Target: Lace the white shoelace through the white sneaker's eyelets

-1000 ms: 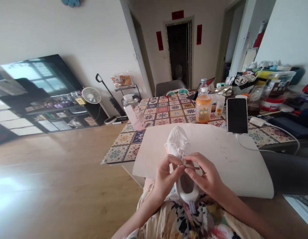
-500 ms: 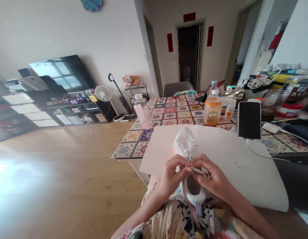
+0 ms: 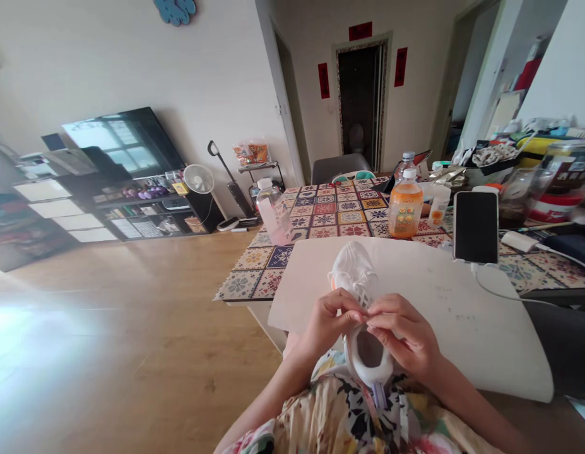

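Note:
A white sneaker lies at the near edge of a white board, its toe pointing away from me and its heel by my lap. Crossed white laces run up its front. My left hand is closed in a pinch at the top of the lacing. Right beside it, my right hand pinches at the same spot, thumb and fingertips together. Both seem to grip the shoelace, though the fingers mostly hide it. Below the fingertips the shoe's opening faces up at me.
The white board rests on a table with a patterned tile cloth. A bottle with pink liquid stands at left, an orange bottle behind the board. A propped phone with a cable and clutter fill the right.
The pale strip that showed across my right hand is out of sight now. The right fingers have closed in toward the left fingertips, and the sneaker has hardly moved.

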`<state>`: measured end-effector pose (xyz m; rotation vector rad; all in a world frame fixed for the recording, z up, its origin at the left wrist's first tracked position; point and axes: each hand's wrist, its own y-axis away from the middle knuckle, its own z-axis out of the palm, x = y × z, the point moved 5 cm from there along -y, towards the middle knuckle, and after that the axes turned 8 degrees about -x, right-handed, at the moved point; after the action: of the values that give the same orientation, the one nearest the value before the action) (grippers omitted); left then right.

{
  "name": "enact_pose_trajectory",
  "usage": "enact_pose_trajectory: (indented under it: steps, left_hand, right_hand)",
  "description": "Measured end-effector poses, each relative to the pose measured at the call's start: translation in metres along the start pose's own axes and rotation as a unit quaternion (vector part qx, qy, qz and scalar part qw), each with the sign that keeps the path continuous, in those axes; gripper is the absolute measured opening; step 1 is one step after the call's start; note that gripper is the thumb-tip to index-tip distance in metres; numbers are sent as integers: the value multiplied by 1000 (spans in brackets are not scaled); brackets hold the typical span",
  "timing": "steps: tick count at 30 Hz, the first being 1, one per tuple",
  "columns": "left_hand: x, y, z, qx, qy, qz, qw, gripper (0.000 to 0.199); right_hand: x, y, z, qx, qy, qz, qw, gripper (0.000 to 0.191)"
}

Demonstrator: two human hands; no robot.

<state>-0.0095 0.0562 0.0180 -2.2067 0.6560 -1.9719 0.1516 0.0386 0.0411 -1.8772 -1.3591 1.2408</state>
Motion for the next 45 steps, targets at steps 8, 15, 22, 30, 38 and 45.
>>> enact_pose_trajectory:
  steps: [8,15,22,30,38,45]
  left_hand:
    - [4,-11,-21,75,-144,25,986,19]
    - [2,-18,-19,117,-196,27,973,12]
    - [4,-10,-26,111,-201,60,971,12]
    - [27,8,-10,-114,-211,120,963,32]
    - [28,10,-4,-89,-235,112,962,18]
    - [25,10,8,-122,-157,95,975,5]
  right_hand:
    - [1,-3,-8,-69,-56,-12,996,12]
    - [-1,-7,-8,-100,-67,-35,992,15]
    - [1,-3,-7,-134,16,8,991,6]
    - [-15,-8,-11,-151,46,54,986,15]
    - [-33,-11,-26,-266,-264,-1,927,23]
    - [9,4,-3,-182,-20,128,975,14]
